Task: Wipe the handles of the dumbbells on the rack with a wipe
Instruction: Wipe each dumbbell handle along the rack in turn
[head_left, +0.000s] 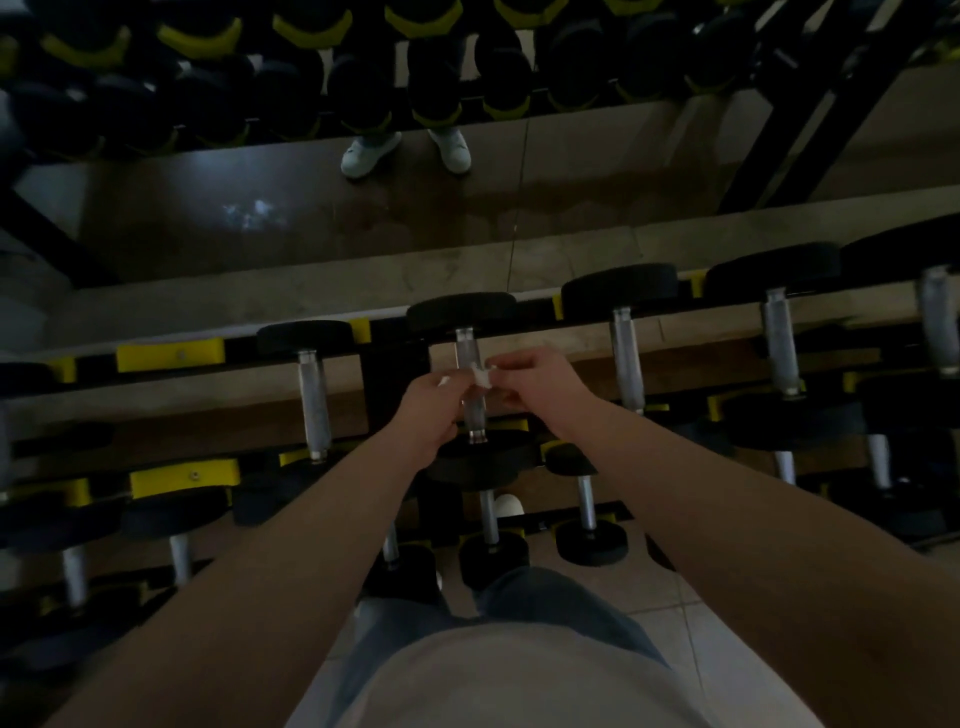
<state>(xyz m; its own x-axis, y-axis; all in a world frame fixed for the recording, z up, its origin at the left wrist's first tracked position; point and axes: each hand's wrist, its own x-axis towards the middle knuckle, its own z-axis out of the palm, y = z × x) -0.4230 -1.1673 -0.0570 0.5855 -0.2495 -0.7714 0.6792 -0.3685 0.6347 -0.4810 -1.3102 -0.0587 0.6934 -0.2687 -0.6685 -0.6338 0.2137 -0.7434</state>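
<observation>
Over a dumbbell handle on the rack, left hand and right hand pinch a white wipe.

Bare forearms, pale grey shirt, blue jeans

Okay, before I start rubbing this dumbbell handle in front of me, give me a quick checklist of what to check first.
1. Wipe held: ok. The left hand and right hand both pinch the white wipe.
2. Wipe lined up: ok. It sits over the middle dumbbell's handle.
3. Wipe opened out to wrap the handle: not ok. It is bunched small between the fingers.
4. Wipe touching the metal: cannot tell.
5. Dumbbell settled on the rack: ok. It lies in its slot, level with its neighbours.
6. Wipe clean and damp: cannot tell. The picture is too dim.
</observation>
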